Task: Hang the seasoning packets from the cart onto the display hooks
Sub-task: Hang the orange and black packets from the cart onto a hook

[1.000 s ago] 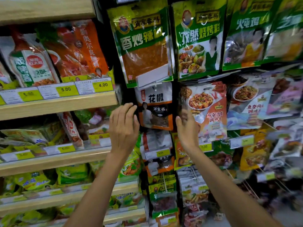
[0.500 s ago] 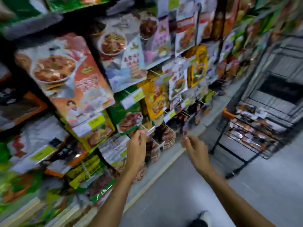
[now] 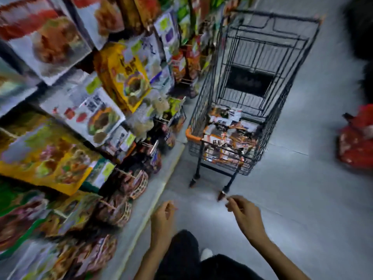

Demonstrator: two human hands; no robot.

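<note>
Seasoning packets [image 3: 228, 138]: a loose orange, white and dark heap in the near end of the black wire cart [image 3: 203, 102]. The cart's far end shows bare wire. It stands on the grey floor [image 3: 302, 199], just beside the display [image 3: 125, 77], whose hung packets run along the left, heavily blurred.

Left hand [image 3: 163, 221] and right hand [image 3: 245, 214]: low, over the floor, short of the cart, apart from each other. Both have loosely curled fingers and nothing seen in them.

A red bag [image 3: 355, 142] sits on the floor to the right of the cart. Dark trousers [image 3: 181, 251] and a pale shoe [image 3: 206, 254] are below the hands.
</note>
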